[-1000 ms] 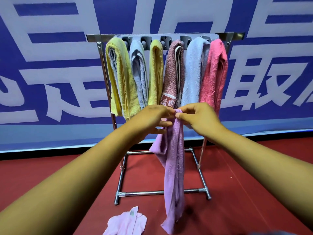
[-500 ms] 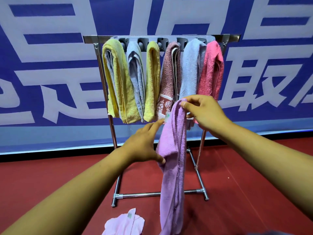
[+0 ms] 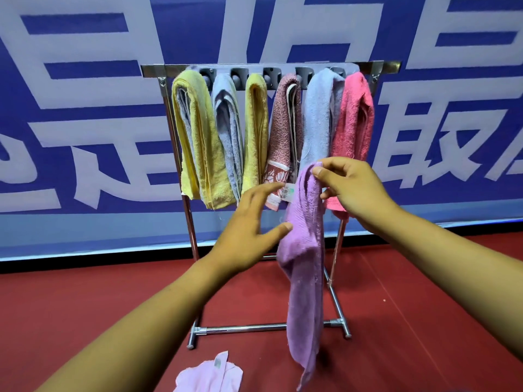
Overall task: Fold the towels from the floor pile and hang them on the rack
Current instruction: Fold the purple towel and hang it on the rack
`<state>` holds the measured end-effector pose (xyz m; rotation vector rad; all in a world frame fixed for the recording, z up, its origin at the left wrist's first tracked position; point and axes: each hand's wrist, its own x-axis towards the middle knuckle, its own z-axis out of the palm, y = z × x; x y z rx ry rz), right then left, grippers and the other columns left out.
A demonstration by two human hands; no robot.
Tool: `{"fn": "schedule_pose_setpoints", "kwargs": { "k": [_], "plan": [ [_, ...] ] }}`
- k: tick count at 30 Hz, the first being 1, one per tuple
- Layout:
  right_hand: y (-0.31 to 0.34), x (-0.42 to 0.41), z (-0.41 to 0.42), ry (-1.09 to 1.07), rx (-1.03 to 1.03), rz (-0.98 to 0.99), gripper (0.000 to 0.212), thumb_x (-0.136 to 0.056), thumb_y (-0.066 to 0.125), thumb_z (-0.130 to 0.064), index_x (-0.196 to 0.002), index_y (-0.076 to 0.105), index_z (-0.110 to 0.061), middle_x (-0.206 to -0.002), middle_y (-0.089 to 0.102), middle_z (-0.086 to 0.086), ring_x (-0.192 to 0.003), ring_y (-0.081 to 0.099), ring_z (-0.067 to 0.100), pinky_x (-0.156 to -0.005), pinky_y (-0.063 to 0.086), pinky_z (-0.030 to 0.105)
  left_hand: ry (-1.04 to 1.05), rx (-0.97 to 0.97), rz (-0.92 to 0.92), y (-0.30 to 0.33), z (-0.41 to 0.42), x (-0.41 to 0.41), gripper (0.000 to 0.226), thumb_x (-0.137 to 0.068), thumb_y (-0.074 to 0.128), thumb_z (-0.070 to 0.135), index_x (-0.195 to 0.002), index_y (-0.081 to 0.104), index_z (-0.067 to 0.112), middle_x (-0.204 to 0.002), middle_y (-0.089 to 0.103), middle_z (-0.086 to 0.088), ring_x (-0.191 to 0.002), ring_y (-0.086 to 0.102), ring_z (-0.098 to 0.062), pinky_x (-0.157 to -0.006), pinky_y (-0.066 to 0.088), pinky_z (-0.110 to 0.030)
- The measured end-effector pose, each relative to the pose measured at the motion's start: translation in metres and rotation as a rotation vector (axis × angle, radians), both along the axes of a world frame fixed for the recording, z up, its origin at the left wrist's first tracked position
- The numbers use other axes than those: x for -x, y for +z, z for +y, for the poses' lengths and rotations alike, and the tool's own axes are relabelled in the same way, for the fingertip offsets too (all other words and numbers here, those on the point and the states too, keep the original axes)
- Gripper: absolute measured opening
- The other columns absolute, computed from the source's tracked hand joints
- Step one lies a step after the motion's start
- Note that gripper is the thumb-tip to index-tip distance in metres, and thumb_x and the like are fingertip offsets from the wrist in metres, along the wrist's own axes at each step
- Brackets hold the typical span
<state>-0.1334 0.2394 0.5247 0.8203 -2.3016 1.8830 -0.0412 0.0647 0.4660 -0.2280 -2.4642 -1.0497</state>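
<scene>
Towel [image 3: 304, 250] up in the air, a purple one, hanging long and narrow from the right hand [image 3: 353, 190], which pinches its top edge between thumb and fingers. The left hand [image 3: 249, 236] sits just beside it, lower down, fingers spread and straight, thumb tip touching the cloth's left edge, gripping nothing. A small white label [image 3: 288, 190] sticks out of the towel between the two hands. Right behind the hands stands the rack [image 3: 195, 244], a metal frame with six folded towels draped over its top bar: a big yellow one [image 3: 203, 142] beyond the left hand, then a grey-blue one [image 3: 229, 131], a slim yellow one [image 3: 256, 128], a brick-red patterned one [image 3: 283, 131], a pale blue one [image 3: 317, 117], and a pink one [image 3: 353, 120] partly hidden behind the right hand. Below the left forearm, down on the red floor [image 3: 85, 306], lies a crumpled pale pink towel [image 3: 209, 377]. A blue banner with white lettering [image 3: 85, 108] fills the wall beyond.
</scene>
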Motion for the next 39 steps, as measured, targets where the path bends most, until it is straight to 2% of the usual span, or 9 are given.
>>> {"fn": "schedule_pose_setpoints", "kwargs": {
  "k": [3, 6, 12, 16, 23, 28, 32, 35, 39],
  "plan": [
    [0.002, -0.001, -0.004, 0.008, 0.022, 0.021, 0.015, -0.095, 0.055, -0.012, -0.086, 0.066, -0.017, -0.074, 0.062, 0.001, -0.059, 0.053, 0.009, -0.058, 0.049, 0.021, 0.050, 0.325, -0.042, 0.000, 0.006, 0.004, 0.050, -0.087, 0.064, 0.046, -0.133, 0.047, 0.035, -0.157, 0.016, -0.002, -0.141, 0.027, -0.013, -0.109, 0.030, -0.024],
    [0.007, -0.003, -0.003, -0.013, 0.042, 0.039, 0.018, -0.095, 0.057, -0.014, -0.081, 0.065, -0.022, -0.070, 0.061, -0.003, -0.049, 0.051, 0.001, -0.053, 0.045, 0.014, 0.151, 0.483, -0.105, -0.005, 0.006, 0.003, 0.058, -0.082, 0.061, 0.061, -0.131, 0.047, 0.035, -0.158, 0.015, -0.001, -0.140, 0.031, -0.020, -0.104, 0.041, -0.038],
    [0.010, -0.009, -0.005, 0.024, -0.024, 0.055, 0.015, -0.095, 0.056, -0.017, -0.084, 0.065, -0.021, -0.073, 0.062, 0.001, -0.050, 0.053, 0.004, -0.054, 0.045, 0.020, 0.167, -0.065, -0.163, 0.003, 0.023, 0.006, 0.048, -0.076, 0.060, 0.066, -0.088, 0.055, 0.020, -0.092, 0.063, 0.006, -0.087, 0.059, -0.014, -0.079, 0.048, -0.035],
    [0.010, -0.017, -0.006, 0.135, -0.048, 0.019, 0.014, -0.097, 0.051, -0.012, -0.090, 0.063, -0.015, -0.071, 0.057, 0.007, -0.047, 0.049, 0.003, -0.044, 0.040, 0.021, 0.245, -0.069, -0.138, 0.011, 0.012, 0.011, 0.026, -0.080, 0.060, 0.034, -0.068, 0.050, 0.013, -0.064, 0.055, -0.001, -0.062, 0.046, -0.016, -0.060, 0.038, -0.034],
    [0.009, -0.018, -0.001, 0.054, -0.100, 0.035, 0.014, -0.099, 0.047, -0.015, -0.091, 0.059, -0.016, -0.076, 0.052, 0.009, -0.046, 0.047, 0.004, -0.033, 0.031, 0.011, 0.385, -0.002, -0.188, 0.026, -0.007, 0.004, 0.016, -0.071, 0.065, 0.007, -0.072, 0.050, 0.015, -0.063, 0.056, -0.002, -0.057, 0.044, -0.016, -0.052, 0.037, -0.031],
    [0.006, -0.011, 0.000, 0.063, -0.039, 0.003, 0.015, -0.101, 0.044, -0.019, -0.089, 0.053, -0.019, -0.078, 0.052, 0.017, -0.046, 0.061, 0.015, -0.046, 0.042, 0.032, 0.171, -0.115, -0.256, 0.042, -0.009, -0.001, 0.020, -0.091, 0.039, 0.004, -0.095, 0.043, 0.023, -0.063, 0.048, -0.001, -0.047, 0.038, -0.009, -0.048, 0.030, -0.026],
    [0.005, -0.004, 0.004, 0.090, -0.062, -0.019, 0.013, -0.100, 0.047, -0.014, -0.089, 0.055, -0.014, -0.069, 0.055, 0.014, -0.052, 0.064, 0.023, -0.061, 0.053, 0.044, 0.060, -0.248, -0.281, 0.047, -0.017, -0.004, 0.019, -0.079, 0.052, 0.033, -0.095, 0.043, 0.029, -0.069, 0.049, 0.001, -0.052, 0.040, -0.007, -0.052, 0.033, -0.025],
    [0.005, -0.002, 0.005, 0.114, -0.057, -0.033, 0.017, -0.097, 0.051, -0.006, -0.084, 0.056, -0.016, -0.063, 0.058, 0.004, -0.048, 0.063, 0.009, -0.056, 0.054, 0.029, -0.011, -0.160, -0.327, 0.049, -0.027, -0.007, 0.039, -0.070, 0.067, 0.020, -0.099, 0.042, 0.028, -0.073, 0.050, -0.001, -0.055, 0.042, -0.006, -0.053, 0.038, -0.023],
    [0.009, -0.002, 0.013, 0.078, -0.059, -0.006, 0.018, -0.098, 0.049, -0.007, -0.087, 0.057, -0.020, -0.057, 0.063, -0.009, -0.050, 0.064, 0.005, -0.039, 0.042, 0.025, 0.083, -0.160, -0.292, 0.055, -0.043, -0.012, 0.028, -0.082, 0.056, -0.008, -0.091, 0.053, 0.019, -0.080, 0.056, -0.005, -0.065, 0.051, -0.014, -0.057, 0.047, -0.022]
  ]
}}
